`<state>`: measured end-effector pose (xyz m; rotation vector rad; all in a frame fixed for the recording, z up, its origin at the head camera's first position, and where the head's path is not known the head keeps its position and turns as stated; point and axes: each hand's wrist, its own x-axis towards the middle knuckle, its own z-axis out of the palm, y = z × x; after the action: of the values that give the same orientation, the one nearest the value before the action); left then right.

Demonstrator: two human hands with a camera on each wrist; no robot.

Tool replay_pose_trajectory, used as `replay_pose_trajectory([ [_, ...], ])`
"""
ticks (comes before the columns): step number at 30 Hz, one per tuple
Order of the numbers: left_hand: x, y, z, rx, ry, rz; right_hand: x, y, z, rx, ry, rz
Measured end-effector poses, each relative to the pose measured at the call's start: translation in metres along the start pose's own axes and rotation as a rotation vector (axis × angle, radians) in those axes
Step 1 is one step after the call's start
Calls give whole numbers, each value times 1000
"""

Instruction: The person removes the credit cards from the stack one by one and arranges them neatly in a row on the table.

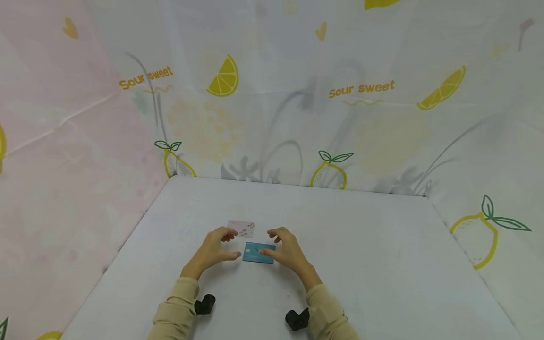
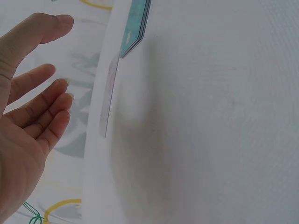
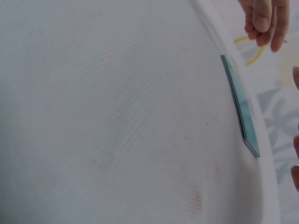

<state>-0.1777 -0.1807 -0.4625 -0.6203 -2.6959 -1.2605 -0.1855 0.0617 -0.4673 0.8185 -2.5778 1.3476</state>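
A teal-blue bank card (image 1: pixel 252 255) lies flat on the white table between the two hands. Layered edges in the left wrist view suggest a small stack under the top blue card (image 2: pixel 134 28). Just behind it lies a pale pink card (image 1: pixel 244 228) with a floral print. To the left, my left hand (image 1: pixel 216 249) hovers with relaxed fingers and thumb apart, holding nothing. My right hand (image 1: pixel 289 249) hangs over the blue card's right end, thumb in front of it, fingers loosely bent, nothing held. In the right wrist view, only fingertips (image 3: pixel 296 142) of that hand show.
The white table (image 1: pixel 382 264) meets a lemon-printed cloth backdrop (image 1: pixel 272 118) at the back and sides. Black wrist-worn devices (image 1: pixel 206 304) sit beside both beige sleeves (image 1: pixel 176 309), low over the table's front.
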Motion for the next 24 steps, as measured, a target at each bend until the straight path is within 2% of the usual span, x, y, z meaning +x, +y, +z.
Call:
replay_pose_trajectory([
  [16, -1, -6, 11, 25, -14, -15, -7, 7, 3, -21, -19, 39],
  [24, 1, -9, 15, 43, -19, 14, -10, 15, 6, -63, -12, 42],
])
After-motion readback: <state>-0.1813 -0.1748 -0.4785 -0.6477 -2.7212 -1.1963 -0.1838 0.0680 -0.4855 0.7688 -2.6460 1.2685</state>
